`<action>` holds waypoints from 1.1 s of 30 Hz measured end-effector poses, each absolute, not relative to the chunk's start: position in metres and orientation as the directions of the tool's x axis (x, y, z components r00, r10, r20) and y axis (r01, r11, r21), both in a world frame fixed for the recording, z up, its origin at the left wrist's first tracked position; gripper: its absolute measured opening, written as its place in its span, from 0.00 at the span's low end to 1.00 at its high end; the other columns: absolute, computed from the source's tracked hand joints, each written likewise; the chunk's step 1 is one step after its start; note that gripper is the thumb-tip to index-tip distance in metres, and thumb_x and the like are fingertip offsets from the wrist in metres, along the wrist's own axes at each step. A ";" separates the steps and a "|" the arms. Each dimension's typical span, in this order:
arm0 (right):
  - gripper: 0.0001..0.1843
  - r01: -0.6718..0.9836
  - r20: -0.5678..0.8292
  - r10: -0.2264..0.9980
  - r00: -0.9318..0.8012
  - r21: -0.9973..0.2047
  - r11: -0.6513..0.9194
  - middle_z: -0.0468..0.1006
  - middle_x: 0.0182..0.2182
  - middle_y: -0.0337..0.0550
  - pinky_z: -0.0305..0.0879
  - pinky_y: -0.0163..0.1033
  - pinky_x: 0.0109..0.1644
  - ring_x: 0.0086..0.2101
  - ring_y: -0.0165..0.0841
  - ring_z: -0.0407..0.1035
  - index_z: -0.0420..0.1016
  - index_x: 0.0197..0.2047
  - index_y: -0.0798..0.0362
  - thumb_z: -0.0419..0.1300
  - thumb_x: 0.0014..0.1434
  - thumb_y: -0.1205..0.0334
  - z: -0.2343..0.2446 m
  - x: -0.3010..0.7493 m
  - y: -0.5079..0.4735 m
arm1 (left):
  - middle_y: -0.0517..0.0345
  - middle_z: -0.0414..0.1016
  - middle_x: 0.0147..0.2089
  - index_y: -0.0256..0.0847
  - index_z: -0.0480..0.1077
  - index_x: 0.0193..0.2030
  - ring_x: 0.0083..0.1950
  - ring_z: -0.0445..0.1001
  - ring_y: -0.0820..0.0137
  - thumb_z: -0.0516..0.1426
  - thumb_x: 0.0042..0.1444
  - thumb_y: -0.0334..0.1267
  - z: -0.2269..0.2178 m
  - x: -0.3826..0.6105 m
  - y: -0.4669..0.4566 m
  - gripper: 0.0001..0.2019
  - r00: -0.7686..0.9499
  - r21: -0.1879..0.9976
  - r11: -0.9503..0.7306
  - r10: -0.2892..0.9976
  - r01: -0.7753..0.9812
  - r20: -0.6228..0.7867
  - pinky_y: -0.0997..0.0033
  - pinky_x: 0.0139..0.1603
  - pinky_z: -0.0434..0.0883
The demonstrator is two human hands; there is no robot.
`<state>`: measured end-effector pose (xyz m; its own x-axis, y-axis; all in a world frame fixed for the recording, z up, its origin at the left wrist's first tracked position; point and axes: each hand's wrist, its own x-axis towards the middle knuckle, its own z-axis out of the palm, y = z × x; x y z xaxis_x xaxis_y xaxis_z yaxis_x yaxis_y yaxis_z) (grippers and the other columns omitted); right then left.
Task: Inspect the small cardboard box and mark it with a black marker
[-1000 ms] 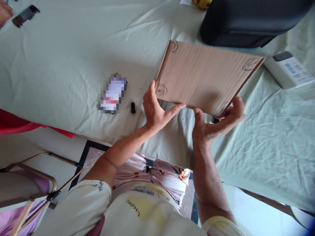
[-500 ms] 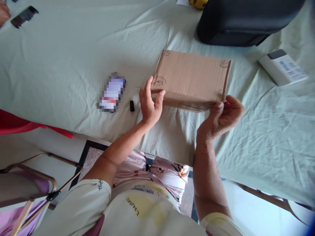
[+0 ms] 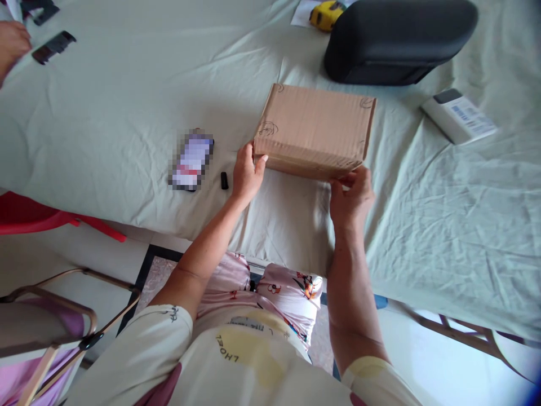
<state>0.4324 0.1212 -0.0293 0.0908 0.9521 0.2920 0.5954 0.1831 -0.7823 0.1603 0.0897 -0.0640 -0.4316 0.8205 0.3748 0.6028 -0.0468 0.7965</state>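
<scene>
Head view: a closed cardboard box (image 3: pixel 315 129) lies flat on the bench (image 3: pixel 105 113), a little right of the frame's centre, with small pen scribbles at its top corners. The bench is covered by a pale green, creased cloth (image 3: pixel 443 225) that hangs over the near edge.

The left hand (image 3: pixel 246 175) is at the box's near left corner, fingers curled against the side wall and thumb at the corner edge, lightly gripping it. The right hand (image 3: pixel 350 197) is at the near right corner, fingers bent and tips touching the lower edge of the box; whether it truly clasps the box or only rests against it cannot be told.

Left of the box, near the left hand, lies a phone (image 3: pixel 191 160) with a blurred screen, and just beside it a small black cap (image 3: pixel 224 180), between phone and hand. Above the box, in the upper right of the frame, sits a large black padded case (image 3: pixel 397 39), close behind the box but apart from it. A yellow tape measure (image 3: pixel 325 14) on a sheet of paper lies at the case's left end. At the right, well apart from the box, is a white device with a barcode label (image 3: pixel 459 115).

In the upper left corner another person's hand (image 3: pixel 12 45) rests beside a dark flat object (image 3: pixel 54 47). A chair frame (image 3: pixel 63 304) stands at the lower left, below the bench.
</scene>
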 end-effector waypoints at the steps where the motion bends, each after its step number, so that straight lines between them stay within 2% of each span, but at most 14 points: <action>1: 0.18 0.620 0.279 0.957 0.076 -0.765 0.173 0.83 0.39 0.40 0.77 0.50 0.52 0.39 0.37 0.76 0.76 0.48 0.46 0.61 0.52 0.66 -0.031 0.433 0.122 | 0.41 0.80 0.59 0.42 0.71 0.61 0.62 0.81 0.56 0.53 0.71 0.70 -0.064 0.159 0.090 0.32 -0.428 0.787 -0.046 0.819 0.615 0.382 0.53 0.66 0.80; 5: 0.09 0.680 0.245 0.967 0.065 -0.720 0.137 0.82 0.35 0.40 0.74 0.50 0.53 0.37 0.36 0.73 0.74 0.38 0.48 0.60 0.52 0.66 -0.034 0.434 0.124 | 0.41 0.81 0.59 0.42 0.72 0.59 0.63 0.81 0.55 0.57 0.71 0.66 -0.067 0.154 0.089 0.28 -0.422 0.766 -0.039 0.815 0.642 0.396 0.53 0.67 0.79; 8: 0.09 0.669 0.249 0.965 0.086 -0.732 0.129 0.81 0.35 0.40 0.74 0.48 0.52 0.35 0.35 0.72 0.75 0.38 0.48 0.59 0.52 0.65 -0.035 0.433 0.124 | 0.41 0.81 0.61 0.42 0.70 0.64 0.64 0.81 0.54 0.64 0.69 0.57 -0.073 0.153 0.090 0.26 -0.428 0.771 -0.008 0.828 0.636 0.361 0.50 0.69 0.79; 11: 0.10 0.635 0.285 0.953 0.103 -0.756 0.158 0.81 0.35 0.38 0.74 0.46 0.50 0.34 0.33 0.71 0.77 0.41 0.49 0.59 0.54 0.64 -0.032 0.431 0.123 | 0.40 0.80 0.64 0.42 0.65 0.72 0.66 0.81 0.52 0.67 0.67 0.52 -0.078 0.152 0.092 0.32 -0.461 0.792 0.013 0.819 0.611 0.342 0.46 0.71 0.78; 16: 0.13 0.556 0.381 0.913 0.144 -0.794 0.244 0.79 0.36 0.38 0.73 0.42 0.44 0.34 0.32 0.71 0.77 0.50 0.48 0.59 0.62 0.59 -0.020 0.429 0.116 | 0.40 0.76 0.70 0.47 0.58 0.79 0.71 0.78 0.55 0.62 0.69 0.63 -0.070 0.155 0.091 0.40 -0.448 0.792 -0.115 0.772 0.600 0.451 0.49 0.75 0.74; 20: 0.12 0.541 0.414 0.899 0.143 -0.793 0.280 0.75 0.39 0.40 0.74 0.46 0.47 0.39 0.34 0.72 0.75 0.49 0.47 0.61 0.64 0.55 -0.019 0.425 0.109 | 0.36 0.67 0.77 0.47 0.54 0.81 0.80 0.69 0.50 0.63 0.65 0.68 -0.057 0.171 0.084 0.47 -0.479 0.793 -0.143 0.729 0.592 0.489 0.49 0.78 0.71; 22: 0.16 0.553 0.428 0.893 0.137 -0.781 0.290 0.74 0.44 0.42 0.75 0.50 0.53 0.45 0.38 0.73 0.73 0.51 0.47 0.65 0.63 0.53 -0.022 0.420 0.106 | 0.33 0.60 0.81 0.47 0.48 0.83 0.84 0.62 0.46 0.66 0.61 0.68 -0.052 0.184 0.082 0.54 -0.487 0.795 -0.131 0.729 0.592 0.482 0.45 0.81 0.67; 27: 0.38 0.596 0.480 0.860 0.175 -0.746 0.296 0.70 0.54 0.50 0.72 0.63 0.64 0.57 0.47 0.70 0.66 0.61 0.47 0.76 0.54 0.46 -0.035 0.403 0.105 | 0.28 0.48 0.86 0.47 0.35 0.86 0.89 0.48 0.38 0.72 0.52 0.70 -0.045 0.218 0.082 0.69 -0.479 0.796 -0.134 0.735 0.590 0.479 0.33 0.86 0.57; 30: 0.42 0.614 0.511 0.839 0.189 -0.728 0.305 0.68 0.54 0.51 0.71 0.64 0.64 0.58 0.49 0.67 0.63 0.64 0.46 0.76 0.54 0.43 -0.043 0.398 0.109 | 0.28 0.43 0.87 0.47 0.30 0.86 0.90 0.44 0.37 0.73 0.51 0.68 -0.043 0.226 0.082 0.72 -0.496 0.807 -0.106 0.741 0.581 0.454 0.30 0.87 0.54; 33: 0.41 0.612 0.545 0.817 0.190 -0.716 0.336 0.68 0.52 0.48 0.72 0.61 0.61 0.54 0.46 0.68 0.64 0.64 0.46 0.75 0.55 0.42 -0.050 0.399 0.113 | 0.30 0.40 0.88 0.47 0.25 0.86 0.91 0.42 0.39 0.73 0.53 0.66 -0.043 0.222 0.082 0.73 -0.508 0.812 -0.075 0.746 0.578 0.430 0.33 0.89 0.50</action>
<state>0.3995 0.1129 -0.0496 0.1899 0.8166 0.5451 0.6122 0.3356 -0.7160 0.2218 0.0823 -0.0426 -0.5080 0.7462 0.4303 0.5783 -0.0748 0.8124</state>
